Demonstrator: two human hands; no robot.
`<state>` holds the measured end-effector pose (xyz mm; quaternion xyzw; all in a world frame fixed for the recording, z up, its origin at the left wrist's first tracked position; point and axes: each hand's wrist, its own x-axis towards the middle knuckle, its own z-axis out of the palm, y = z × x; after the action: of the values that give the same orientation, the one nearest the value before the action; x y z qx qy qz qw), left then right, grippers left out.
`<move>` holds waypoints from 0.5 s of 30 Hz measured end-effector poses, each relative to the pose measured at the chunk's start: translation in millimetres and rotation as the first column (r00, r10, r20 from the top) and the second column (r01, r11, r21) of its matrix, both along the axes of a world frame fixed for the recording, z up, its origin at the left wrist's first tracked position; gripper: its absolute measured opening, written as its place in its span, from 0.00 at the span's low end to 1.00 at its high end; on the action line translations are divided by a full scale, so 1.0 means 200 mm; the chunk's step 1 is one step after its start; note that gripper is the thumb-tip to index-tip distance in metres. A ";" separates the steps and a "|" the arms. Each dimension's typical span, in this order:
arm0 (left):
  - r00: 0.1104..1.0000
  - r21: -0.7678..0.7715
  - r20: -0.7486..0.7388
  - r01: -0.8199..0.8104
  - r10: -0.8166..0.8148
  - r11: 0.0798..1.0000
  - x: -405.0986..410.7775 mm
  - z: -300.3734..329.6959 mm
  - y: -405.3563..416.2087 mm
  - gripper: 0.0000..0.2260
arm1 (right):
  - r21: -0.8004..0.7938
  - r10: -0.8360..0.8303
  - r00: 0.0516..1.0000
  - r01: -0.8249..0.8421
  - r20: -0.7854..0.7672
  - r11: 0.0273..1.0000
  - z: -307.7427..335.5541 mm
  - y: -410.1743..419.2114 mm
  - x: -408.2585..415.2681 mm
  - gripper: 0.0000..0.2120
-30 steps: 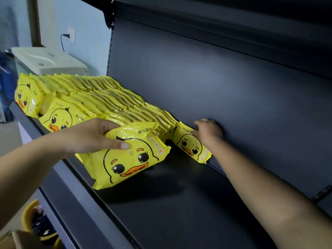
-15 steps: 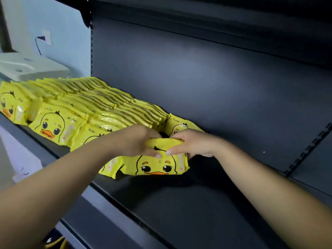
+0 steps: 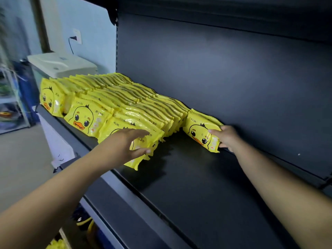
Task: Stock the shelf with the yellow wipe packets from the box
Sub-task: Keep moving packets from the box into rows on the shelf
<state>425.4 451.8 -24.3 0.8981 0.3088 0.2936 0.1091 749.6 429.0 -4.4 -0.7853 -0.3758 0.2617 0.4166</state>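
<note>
Packet rows [image 3: 115, 97] fill the shelf [image 3: 197, 186] left — one packet [image 3: 201, 133] rightmost.

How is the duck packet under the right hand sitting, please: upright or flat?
Upright, leaning back: the packet shows its duck face frontward, steadied by the right hand.

Glossy yellow plastic wipe packets [image 3: 107, 112] printed with a cartoon duck face stand in rows on the dark metal shelf [image 3: 197, 186]. The brand "Ckak" can be read, partly cut off, at the 11 o'clock corner of several packet fronts, among them the front packet under the left hand [image 3: 125, 146] and the rear packet [image 3: 201, 131] at the right hand [image 3: 226, 137]. Chinese characters run along the 1 o'clock edge of some fronts, too small to read surely.
</note>
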 end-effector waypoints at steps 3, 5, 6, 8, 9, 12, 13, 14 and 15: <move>0.999 -0.014 0.008 -0.037 0.037 0.999 -0.07 0.00 -0.02 0.42 | 0.024 -0.045 0.980 0.041 0.194 0.999 -0.07 0.08 0.00 0.12; 0.998 -0.012 -0.004 -0.066 0.066 0.998 -0.10 -0.01 -0.04 0.37 | -0.032 -0.041 0.877 0.064 0.479 0.997 -0.09 0.10 0.00 0.16; 0.997 -0.011 -0.003 -0.071 0.071 0.997 -0.11 -0.02 -0.05 0.35 | -0.036 -0.046 0.817 0.081 0.575 0.996 -0.10 0.10 0.00 0.18; 0.997 -0.033 0.010 -0.075 0.075 0.997 -0.13 -0.02 -0.07 0.39 | -0.013 -0.062 0.753 0.094 0.655 0.996 -0.10 0.09 0.01 0.21; 0.996 -0.048 0.024 -0.083 0.084 0.995 -0.14 -0.02 -0.08 0.41 | 0.001 -0.066 0.726 0.090 0.684 0.996 -0.10 0.08 0.01 0.22; 0.981 -0.080 0.107 -0.153 0.161 0.985 -0.20 -0.03 -0.11 0.44 | 0.091 -0.088 0.633 0.028 0.769 0.995 -0.10 0.04 0.01 0.25; 0.975 -0.080 0.112 -0.183 0.191 0.980 -0.22 -0.04 -0.13 0.45 | 0.146 -0.106 0.575 -0.024 0.811 0.989 -0.10 0.03 -0.01 0.25; 0.971 -0.079 0.111 -0.206 0.214 0.975 -0.24 -0.05 -0.14 0.45 | 0.196 -0.121 0.502 -0.100 0.857 0.975 -0.10 0.02 -0.05 0.25; 0.967 -0.080 0.107 -0.224 0.231 0.971 -0.26 -0.06 -0.16 0.44 | 0.238 -0.134 0.442 -0.189 0.887 0.953 -0.10 0.01 -0.10 0.25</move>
<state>373.7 420.6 -35.8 0.8341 0.4127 0.3450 0.1224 729.5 430.1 -24.1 -0.7242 -0.5868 -0.2468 0.2652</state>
